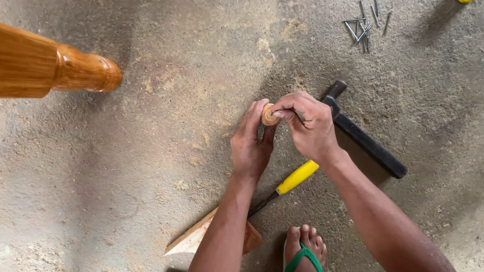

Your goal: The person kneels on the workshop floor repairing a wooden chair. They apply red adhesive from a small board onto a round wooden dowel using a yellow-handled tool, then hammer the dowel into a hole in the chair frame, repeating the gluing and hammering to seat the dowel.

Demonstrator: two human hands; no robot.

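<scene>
While your left hand (250, 144) and right hand (310, 125) pinch the small round tan wooden knob (267, 115) at centre frame, your yellow-handled chisel (284, 186) at six o'clock, black hammer (364, 137) at three and grey steel nails (365, 25) at one lie untouched on the concrete floor (139, 162)

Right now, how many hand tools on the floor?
2: a black hammer right of the right hand, and a yellow-handled chisel below both hands, its blade partly hidden behind the left forearm.
</scene>
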